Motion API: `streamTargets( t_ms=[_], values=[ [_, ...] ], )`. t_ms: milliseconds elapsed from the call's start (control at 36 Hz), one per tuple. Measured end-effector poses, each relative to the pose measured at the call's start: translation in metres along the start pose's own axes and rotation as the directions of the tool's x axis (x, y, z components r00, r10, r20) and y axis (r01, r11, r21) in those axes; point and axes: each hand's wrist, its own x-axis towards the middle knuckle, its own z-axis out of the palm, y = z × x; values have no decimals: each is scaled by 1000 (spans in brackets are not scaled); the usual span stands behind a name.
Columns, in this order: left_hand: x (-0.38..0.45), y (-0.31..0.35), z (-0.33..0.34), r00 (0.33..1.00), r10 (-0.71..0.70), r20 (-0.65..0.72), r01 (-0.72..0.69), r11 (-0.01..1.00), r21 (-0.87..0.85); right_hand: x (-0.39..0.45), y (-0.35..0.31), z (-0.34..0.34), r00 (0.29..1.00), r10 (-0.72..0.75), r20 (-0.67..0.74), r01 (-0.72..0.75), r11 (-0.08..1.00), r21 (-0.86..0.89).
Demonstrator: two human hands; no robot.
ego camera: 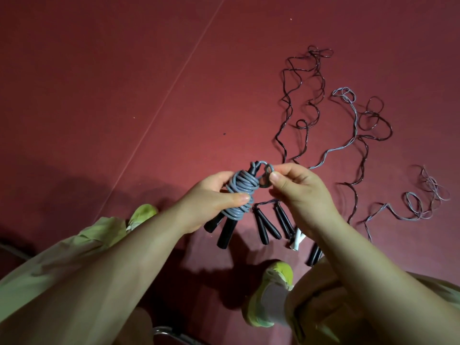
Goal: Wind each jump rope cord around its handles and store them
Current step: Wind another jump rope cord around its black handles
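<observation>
Head view, the only one here: the left hand (211, 197) is wrapped around a bundle, gray cord (239, 192) already wound in a fat coil around a pair of black handles (225, 229). Thumb lies across the front of the coil, fingers are curled behind, and the handle ends poke out toward the near side. The right hand (296, 188) is pinching the last little loop of cord (266, 174) between thumb and forefinger, right at the far end of the bundle just beside the handle tips.

So I'd say the winding on this rope is basically done and it's at the tuck or tie-off stage. The next move probably needs that loop pushed under a wrap or pulled snug while the left hand keeps squeezing so the coil doesn't spring loose.

Plenty left after that. On the red floor (124, 95), to the right and farther out, several unwound ropes (358, 135) are sprawled in dark and gray squiggles, with their handles (271, 226) lined up near the person's yellow-green shoes (276, 277). One white handle (297, 240) is in there too. I can't see any storage spot in shot.
</observation>
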Motion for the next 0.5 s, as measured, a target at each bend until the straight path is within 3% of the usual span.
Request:
streamTargets(
  t_ms=[83,250,417,500],
  values=[
    [1,-4,1,999,36,-18,-32,986,164,1,1,1,982,186,-29,-185,983,14],
    [-1,-10,1,998,67,-12,-61,963,264,4,-8,-6,895,443,42,-445,895,43],
    [-6,-7,3,999,44,26,-51,894,445,5,-7,-11,855,511,90,-510,860,-35],
    [-7,-2,4,998,18,65,-45,895,443,6,-7,-15,858,500,117,-498,866,-47]
  ],
)
